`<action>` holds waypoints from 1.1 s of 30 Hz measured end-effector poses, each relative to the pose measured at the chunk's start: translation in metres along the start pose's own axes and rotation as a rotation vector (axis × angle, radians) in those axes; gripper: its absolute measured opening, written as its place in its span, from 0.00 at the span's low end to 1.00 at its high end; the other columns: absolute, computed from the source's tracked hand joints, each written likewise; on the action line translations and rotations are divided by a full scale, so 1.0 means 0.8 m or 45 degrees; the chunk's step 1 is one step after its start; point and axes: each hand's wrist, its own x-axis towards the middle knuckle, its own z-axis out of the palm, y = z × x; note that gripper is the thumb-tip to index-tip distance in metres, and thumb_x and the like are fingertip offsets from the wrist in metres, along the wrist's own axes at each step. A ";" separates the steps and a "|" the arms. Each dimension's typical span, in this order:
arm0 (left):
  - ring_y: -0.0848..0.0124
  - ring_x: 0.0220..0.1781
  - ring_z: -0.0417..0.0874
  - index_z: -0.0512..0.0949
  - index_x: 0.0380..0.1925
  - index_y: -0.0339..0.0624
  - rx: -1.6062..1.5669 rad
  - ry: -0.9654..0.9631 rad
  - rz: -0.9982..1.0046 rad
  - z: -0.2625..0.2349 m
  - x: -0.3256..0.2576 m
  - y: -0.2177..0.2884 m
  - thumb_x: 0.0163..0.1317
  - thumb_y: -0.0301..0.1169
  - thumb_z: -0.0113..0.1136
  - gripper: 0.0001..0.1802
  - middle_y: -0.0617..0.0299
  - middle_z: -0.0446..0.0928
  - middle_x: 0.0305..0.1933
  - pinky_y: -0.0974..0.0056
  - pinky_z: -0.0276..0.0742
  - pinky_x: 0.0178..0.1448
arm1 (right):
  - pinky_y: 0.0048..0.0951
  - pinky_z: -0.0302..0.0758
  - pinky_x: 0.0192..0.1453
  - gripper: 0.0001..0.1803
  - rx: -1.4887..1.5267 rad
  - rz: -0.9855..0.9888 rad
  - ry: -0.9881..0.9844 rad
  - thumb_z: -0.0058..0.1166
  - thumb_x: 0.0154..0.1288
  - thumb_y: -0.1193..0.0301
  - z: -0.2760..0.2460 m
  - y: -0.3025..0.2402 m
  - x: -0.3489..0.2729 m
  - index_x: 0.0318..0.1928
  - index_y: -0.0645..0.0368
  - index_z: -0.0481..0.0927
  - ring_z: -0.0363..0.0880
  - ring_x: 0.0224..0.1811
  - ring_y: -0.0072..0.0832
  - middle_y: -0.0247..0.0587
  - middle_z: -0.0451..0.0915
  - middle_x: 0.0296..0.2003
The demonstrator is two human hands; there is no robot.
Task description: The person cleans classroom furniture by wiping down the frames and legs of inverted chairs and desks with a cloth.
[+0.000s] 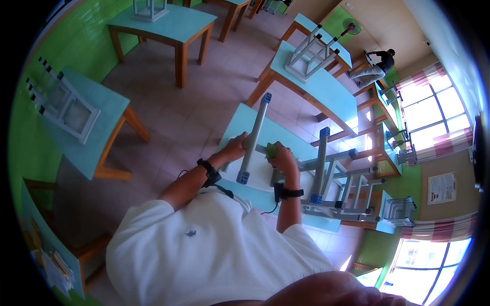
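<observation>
In front of me an upturned chair (253, 145) with a grey metal frame and blue end caps rests on a light blue table (239, 121). My left hand (235, 148) is closed around its nearer-left foot bar, about halfway along. A green cloth (271, 150), bunched up, shows between the thumb and fingers of my right hand (284, 159). That hand is at the crossbar between the chair's two foot bars, pressing the cloth there. Both wrists wear black bands. Part of the pale seat lies under my hands, partly hidden by them.
More upturned grey stools (352, 188) crowd the table's right side. Farther off stand other blue tables, one with an upturned stool (310, 58), another at left with an upturned chair (71, 109). Another person (377, 67) bends over a table near the far wall, by a fan (351, 26).
</observation>
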 end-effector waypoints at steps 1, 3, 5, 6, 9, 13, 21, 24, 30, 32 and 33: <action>0.43 0.50 0.79 0.67 0.47 0.41 -0.003 -0.005 -0.057 -0.001 0.000 0.001 0.60 0.36 0.62 0.20 0.43 0.79 0.45 0.48 0.74 0.51 | 0.47 0.78 0.45 0.24 -0.002 -0.001 -0.005 0.67 0.47 0.67 0.002 0.003 0.001 0.46 0.58 0.74 0.81 0.43 0.53 0.54 0.83 0.37; 0.43 0.49 0.79 0.67 0.47 0.41 -0.015 0.014 -0.068 0.000 0.000 0.002 0.60 0.36 0.62 0.20 0.43 0.79 0.45 0.48 0.74 0.51 | 0.47 0.78 0.45 0.23 -0.122 0.074 -0.028 0.65 0.48 0.67 -0.003 -0.013 0.001 0.45 0.58 0.74 0.81 0.42 0.53 0.53 0.83 0.36; 0.43 0.49 0.80 0.67 0.47 0.40 -0.022 0.026 -0.070 0.004 -0.001 0.007 0.60 0.35 0.61 0.20 0.43 0.79 0.45 0.48 0.74 0.50 | 0.47 0.79 0.46 0.21 -0.235 0.027 -0.009 0.63 0.48 0.69 0.013 -0.020 0.012 0.44 0.58 0.74 0.82 0.42 0.52 0.53 0.83 0.35; 0.44 0.49 0.80 0.67 0.47 0.41 -0.054 0.022 -0.070 0.003 0.000 0.008 0.60 0.35 0.61 0.19 0.43 0.79 0.45 0.48 0.75 0.50 | 0.46 0.79 0.46 0.20 -0.339 -0.024 0.013 0.60 0.48 0.70 0.019 -0.036 0.018 0.44 0.58 0.74 0.82 0.41 0.51 0.54 0.82 0.35; 0.44 0.48 0.80 0.68 0.48 0.41 -0.084 0.022 -0.013 0.005 0.003 0.000 0.61 0.36 0.60 0.19 0.44 0.79 0.44 0.49 0.75 0.50 | 0.47 0.80 0.45 0.19 -0.292 -0.091 0.046 0.60 0.49 0.69 0.044 -0.065 0.037 0.44 0.58 0.75 0.82 0.40 0.53 0.54 0.82 0.36; 0.45 0.47 0.81 0.69 0.47 0.42 -0.096 0.054 -0.082 0.006 -0.001 0.001 0.62 0.36 0.59 0.18 0.45 0.80 0.44 0.49 0.75 0.50 | 0.48 0.79 0.44 0.22 -0.280 -0.194 0.093 0.63 0.52 0.67 0.044 -0.064 0.027 0.47 0.59 0.76 0.82 0.40 0.51 0.53 0.82 0.36; 0.42 0.50 0.78 0.68 0.48 0.44 -0.046 0.107 -0.053 0.007 -0.007 0.004 0.60 0.33 0.59 0.18 0.43 0.78 0.45 0.47 0.74 0.51 | 0.40 0.80 0.42 0.29 0.316 0.018 -0.005 0.72 0.47 0.65 -0.011 -0.003 -0.014 0.48 0.61 0.75 0.84 0.35 0.44 0.51 0.83 0.38; 0.42 0.52 0.78 0.68 0.48 0.40 -0.057 0.142 -0.074 0.010 0.000 -0.005 0.60 0.33 0.59 0.18 0.41 0.78 0.46 0.47 0.73 0.55 | 0.42 0.79 0.41 0.27 0.040 -0.067 0.004 0.72 0.48 0.65 -0.002 -0.008 0.004 0.47 0.61 0.75 0.83 0.32 0.48 0.51 0.83 0.35; 0.43 0.52 0.79 0.66 0.46 0.41 -0.191 0.060 -0.095 0.008 0.003 0.006 0.60 0.32 0.59 0.17 0.42 0.79 0.44 0.47 0.73 0.54 | 0.44 0.75 0.48 0.24 -0.232 -0.271 0.268 0.66 0.50 0.70 0.055 -0.041 0.008 0.49 0.59 0.73 0.79 0.42 0.48 0.50 0.79 0.41; 0.43 0.51 0.79 0.66 0.45 0.41 -0.157 0.048 -0.086 0.007 0.000 0.006 0.60 0.30 0.58 0.16 0.43 0.79 0.43 0.47 0.74 0.53 | 0.46 0.72 0.53 0.26 -0.117 -0.418 0.446 0.63 0.50 0.74 0.065 -0.029 -0.002 0.52 0.58 0.71 0.76 0.47 0.49 0.51 0.76 0.47; 0.42 0.50 0.79 0.66 0.45 0.42 -0.121 0.041 -0.078 0.007 -0.001 0.000 0.59 0.29 0.58 0.16 0.43 0.79 0.42 0.47 0.74 0.52 | 0.46 0.72 0.53 0.26 -0.119 -0.428 0.438 0.63 0.50 0.74 0.061 -0.014 -0.008 0.52 0.58 0.71 0.76 0.47 0.49 0.51 0.76 0.47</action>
